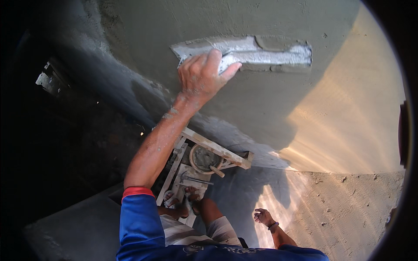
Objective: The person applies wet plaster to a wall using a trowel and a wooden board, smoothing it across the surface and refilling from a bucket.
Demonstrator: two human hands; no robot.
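My left hand (200, 77), spattered with mortar, is wrapped round the handle of a long plastering trowel (278, 57). The trowel lies against the grey plastered wall (248, 100), with its tapered end at the left and its square end at the right. Wet mortar clings along the blade's edges. My fingers hide most of the handle. Low on the right, my right hand (263, 216) hangs away from the wall with its fingers loosely bent and apart. Nothing shows in it, and a dark band circles its wrist.
Below me, a bucket (204, 159) of mortar with a wooden-handled tool (217, 171) in it stands on a wooden scaffold (217, 148). A hammer (197, 179) lies by my feet (191, 193). Rough plaster (344, 209) covers the lower right. Deep shadow fills the left.
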